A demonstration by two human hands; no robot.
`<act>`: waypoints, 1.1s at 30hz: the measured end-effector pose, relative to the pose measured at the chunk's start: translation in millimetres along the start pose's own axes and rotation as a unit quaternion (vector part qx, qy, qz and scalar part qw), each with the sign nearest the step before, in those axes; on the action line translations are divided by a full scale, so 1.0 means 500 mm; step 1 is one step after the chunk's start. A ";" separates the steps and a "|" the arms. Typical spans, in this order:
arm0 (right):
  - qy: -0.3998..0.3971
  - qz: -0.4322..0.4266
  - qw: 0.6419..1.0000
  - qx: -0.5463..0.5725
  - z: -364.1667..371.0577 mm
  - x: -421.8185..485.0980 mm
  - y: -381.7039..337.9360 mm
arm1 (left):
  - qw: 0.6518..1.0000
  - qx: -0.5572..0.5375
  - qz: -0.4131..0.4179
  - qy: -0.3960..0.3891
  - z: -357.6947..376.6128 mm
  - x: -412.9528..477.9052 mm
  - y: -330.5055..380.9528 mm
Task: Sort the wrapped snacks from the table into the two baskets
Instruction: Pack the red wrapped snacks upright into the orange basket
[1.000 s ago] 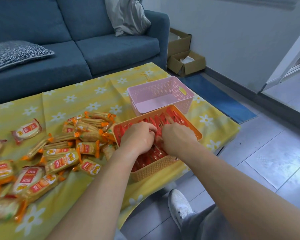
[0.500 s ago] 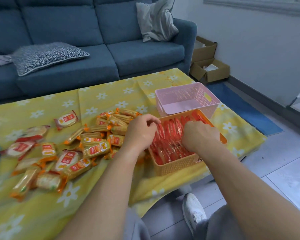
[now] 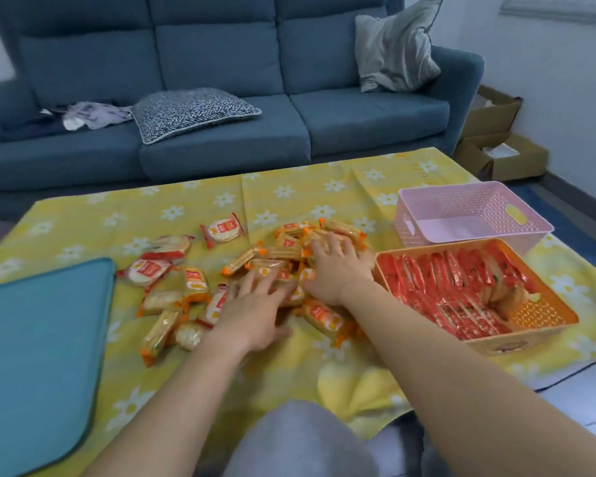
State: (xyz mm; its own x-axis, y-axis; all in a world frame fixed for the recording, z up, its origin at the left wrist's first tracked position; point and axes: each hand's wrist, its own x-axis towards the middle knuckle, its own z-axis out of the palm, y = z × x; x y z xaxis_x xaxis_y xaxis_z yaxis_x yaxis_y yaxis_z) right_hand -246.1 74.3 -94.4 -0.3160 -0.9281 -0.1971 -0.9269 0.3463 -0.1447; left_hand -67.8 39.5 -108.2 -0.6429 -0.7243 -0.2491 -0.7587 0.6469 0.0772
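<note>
Left hand [image 3: 255, 308] - fingers spread and fairly straight, laid flat on the near edge of the snack pile [image 3: 283, 251]; blurred, nothing pinched that I can make out. Right hand [image 3: 334, 266] - also spread wide, palm down on the far right part of the same pile, fingertips reaching over the long orange-ended packets. The two hands lie close together, left one nearer the body.

The pile sits mid-table on a yellow flowered cloth [image 3: 289, 187]. Loose packets trail off to the left; one round red-labelled packet [image 3: 222, 230] lies apart behind them.

Just right of the right wrist: orange basket [image 3: 544, 316], most of it packed with red packets [image 3: 437, 287] standing in rows, bare mesh floor showing at the near right corner. Behind it, touching or nearly so, a pink basket [image 3: 461, 210] with nothing visible inside.

Far left on the cloth, a teal pad [image 3: 38, 339]. Beyond the table, a blue sofa [image 3: 221, 63] with a patterned cushion [image 3: 193, 110] and a grey pillow [image 3: 393, 53]. Cardboard boxes [image 3: 503, 156] on the floor at the right.
</note>
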 end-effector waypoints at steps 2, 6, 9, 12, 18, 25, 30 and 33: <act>-0.021 -0.048 0.999 -0.007 0.026 0.015 -0.022 | 0.998 0.006 -0.008 0.060 0.008 0.003 -0.033; 0.009 -0.175 0.984 -0.029 0.052 0.009 -0.038 | 0.989 -0.042 -0.076 0.121 0.002 0.011 -0.098; 0.009 -0.202 0.978 -0.043 0.056 0.008 -0.033 | 0.987 -0.070 -0.115 0.093 0.000 0.029 -0.111; 0.092 -0.159 0.983 0.009 0.036 0.022 -0.027 | 0.982 -0.104 -0.146 0.066 -0.010 0.055 -0.096; -0.054 -0.005 0.998 -0.028 -0.025 0.087 0.044 | 0.987 -0.149 -0.066 -0.002 -0.013 0.108 -0.081; 0.095 -0.003 0.995 -0.028 -0.052 0.089 0.039 | 0.889 -0.379 -0.114 0.231 -0.019 0.072 -0.192; 0.039 -0.275 0.960 -0.041 0.001 0.003 -0.077 | 0.927 -0.238 -0.123 0.263 0.006 -0.004 -0.235; -0.056 -0.328 0.936 -0.115 0.049 -0.026 -0.136 | 0.956 -0.157 -0.127 0.212 0.019 -0.062 -0.240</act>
State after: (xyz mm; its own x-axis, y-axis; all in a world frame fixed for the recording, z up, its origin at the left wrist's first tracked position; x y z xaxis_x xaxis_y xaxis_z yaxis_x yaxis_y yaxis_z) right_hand -173.9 66.0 -105.8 0.3473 -0.9062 -0.2412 -0.9373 -0.3432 -0.0604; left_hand 44.0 -13.4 -118.8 -0.3673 -0.9235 0.1104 -0.8475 0.3813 0.3693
